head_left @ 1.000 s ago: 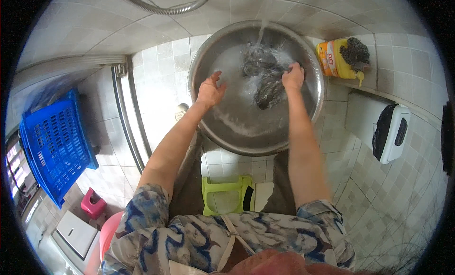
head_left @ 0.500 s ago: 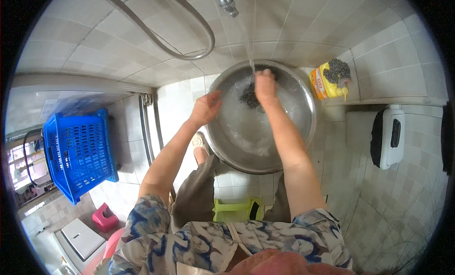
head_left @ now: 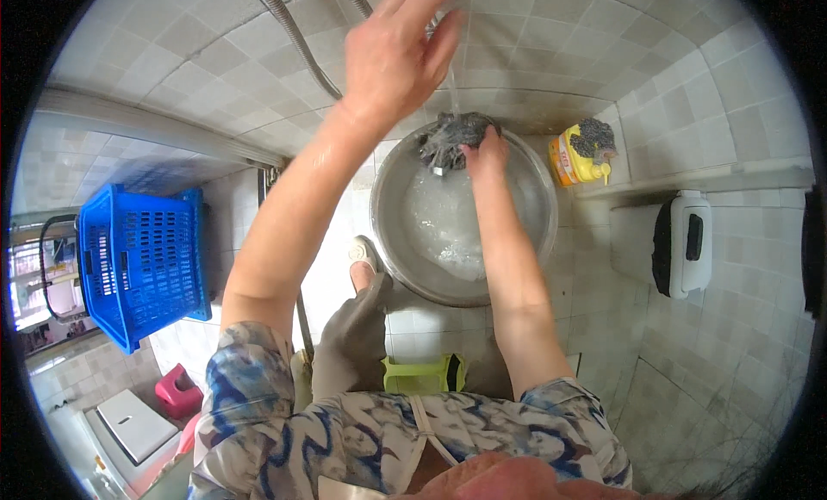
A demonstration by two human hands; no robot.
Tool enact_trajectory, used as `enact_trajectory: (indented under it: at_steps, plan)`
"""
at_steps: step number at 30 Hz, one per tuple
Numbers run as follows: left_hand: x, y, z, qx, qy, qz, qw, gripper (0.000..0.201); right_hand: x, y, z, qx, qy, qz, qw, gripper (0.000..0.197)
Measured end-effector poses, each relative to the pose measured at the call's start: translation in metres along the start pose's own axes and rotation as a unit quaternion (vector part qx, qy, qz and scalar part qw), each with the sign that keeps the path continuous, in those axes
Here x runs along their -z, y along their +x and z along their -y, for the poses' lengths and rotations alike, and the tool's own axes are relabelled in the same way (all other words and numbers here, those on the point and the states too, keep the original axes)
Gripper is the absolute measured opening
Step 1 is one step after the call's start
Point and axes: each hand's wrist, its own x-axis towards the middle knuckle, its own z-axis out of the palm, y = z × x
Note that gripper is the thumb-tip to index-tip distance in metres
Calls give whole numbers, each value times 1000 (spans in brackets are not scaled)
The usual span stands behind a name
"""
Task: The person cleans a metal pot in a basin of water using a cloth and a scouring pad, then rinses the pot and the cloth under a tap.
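A wet dark grey cloth (head_left: 457,138) is bunched at the far side of a large round metal basin (head_left: 379,203), which holds cloudy, sudsy water (head_left: 444,220). My right hand (head_left: 488,155) grips the cloth under a thin stream of water (head_left: 453,91). Raised high in front of the tiled wall, my left hand (head_left: 401,56) has its fingers stretched and thumb apart, holding nothing that shows. It covers most of the tap; whether it touches the tap I cannot tell.
A yellow bottle (head_left: 579,160) with a dark speckled scrubber (head_left: 594,138) on it stands right of the basin. A white-and-black box (head_left: 687,246) is farther right. At left are a blue crate (head_left: 142,263) and a pink stool (head_left: 178,392). A flexible hose (head_left: 297,39) hangs ahead; a green stool (head_left: 422,375) sits below me.
My left hand has risen from the basin's left rim to the tap area. With my right hand, the cloth has come up out of the water into the stream.
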Motion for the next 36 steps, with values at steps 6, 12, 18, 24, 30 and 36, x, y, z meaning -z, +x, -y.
enact_trajectory:
  at_steps: [6, 12, 18, 24, 30, 36]
  plan:
    - [-6, 20, 5, 54, 17, 167, 984, 32, -27, -6, 38, 232, -623, 54, 745, 33]
    - [15, 9, 43, 171, -64, 76, 980, 38, 12, 2, 34, 386, -700, 146, 583, 33]
    - [-5, 13, 43, 139, -183, 121, 966, 29, 36, 21, 32, 167, -583, 158, 779, 45]
    - [-11, 7, 47, 111, -116, 91, 983, 24, 53, 21, 34, 41, -315, 5, 948, 52]
    - [-22, -48, 49, 241, -137, -12, 961, 24, 35, -26, 75, 54, -173, 186, 966, 20]
    - [-90, -250, 18, 766, -270, 150, 564, 78, 19, -81, 83, 51, -194, 263, 944, 27]
